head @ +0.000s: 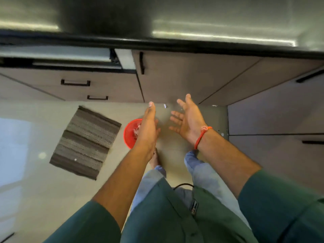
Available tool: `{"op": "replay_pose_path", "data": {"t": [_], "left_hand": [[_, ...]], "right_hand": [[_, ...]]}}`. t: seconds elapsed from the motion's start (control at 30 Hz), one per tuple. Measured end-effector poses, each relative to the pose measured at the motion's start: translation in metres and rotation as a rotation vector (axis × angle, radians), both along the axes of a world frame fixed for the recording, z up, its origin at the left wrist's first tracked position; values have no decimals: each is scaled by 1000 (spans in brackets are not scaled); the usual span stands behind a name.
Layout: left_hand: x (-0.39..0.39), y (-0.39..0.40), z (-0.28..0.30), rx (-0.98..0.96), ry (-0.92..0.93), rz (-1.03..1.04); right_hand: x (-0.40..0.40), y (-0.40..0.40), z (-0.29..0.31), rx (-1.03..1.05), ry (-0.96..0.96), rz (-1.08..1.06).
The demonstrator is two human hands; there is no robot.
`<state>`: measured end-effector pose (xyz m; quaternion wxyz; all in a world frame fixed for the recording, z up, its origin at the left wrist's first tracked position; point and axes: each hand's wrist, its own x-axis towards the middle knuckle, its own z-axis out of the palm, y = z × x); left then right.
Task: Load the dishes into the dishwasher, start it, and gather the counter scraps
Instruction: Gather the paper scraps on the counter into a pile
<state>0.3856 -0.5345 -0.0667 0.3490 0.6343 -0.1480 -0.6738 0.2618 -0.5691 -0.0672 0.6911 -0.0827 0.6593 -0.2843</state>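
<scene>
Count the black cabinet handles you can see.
5. One vertical handle on the middle door; two horizontal handles, upper and lower, on the left drawers; two on the right cabinets, upper and lower. Others may lie outside the view.

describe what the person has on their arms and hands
Both arms are bare from the elbow down, with dark green short sleeves ending near the elbows. The left hand wears nothing visible. The right hand has a thin red-orange thread band tied round the wrist, knotted on top. No rings or gloves show on the fingers.
</scene>
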Motion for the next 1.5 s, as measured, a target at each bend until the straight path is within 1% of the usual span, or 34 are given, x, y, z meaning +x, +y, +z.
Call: {"op": "replay_pose_path", "data": {"t": [0.1, 0.2, 0.33, 0.5, 0.6, 0.73, 0.9, 1.1, 1.23, 1.43, 1.5], "left_hand": [[-34, -9, 32, -181, -79, -208], [-71, -24, 56, -283, -145, -389], [-140, -53, 89, -454, -159, -613], [-231, -82, 128, -642, -165, -828], [-285, -93, 144, -708, -155, -927], [-352, -93, 164, -780, -161, -1010], [-414, -80, 181, -899, -202, -1117], [-467, -72, 188, -1013, -229, -1250], [-498, -77, 191, -1071, -244, -1326], [-549, -92, 187, -1192, -233, -1395], [-563, -98, 187, -1194, -227, -1428]], "right_hand": [[-41, 1, 33, -113, 77, -17], [-84, 3, 64, -213, 160, -65], [-157, 3, 96, -332, 274, -170], [-251, 6, 128, -481, 454, -280], [-304, 15, 145, -535, 536, -320], [-364, 30, 163, -609, 629, -370], [-424, 55, 176, -644, 785, -395], [-471, 81, 186, -630, 1004, -438], [-493, 92, 184, -614, 1099, -479], [-521, 100, 186, -511, 1172, -507], [-528, 100, 188, -481, 1194, -525]]}}
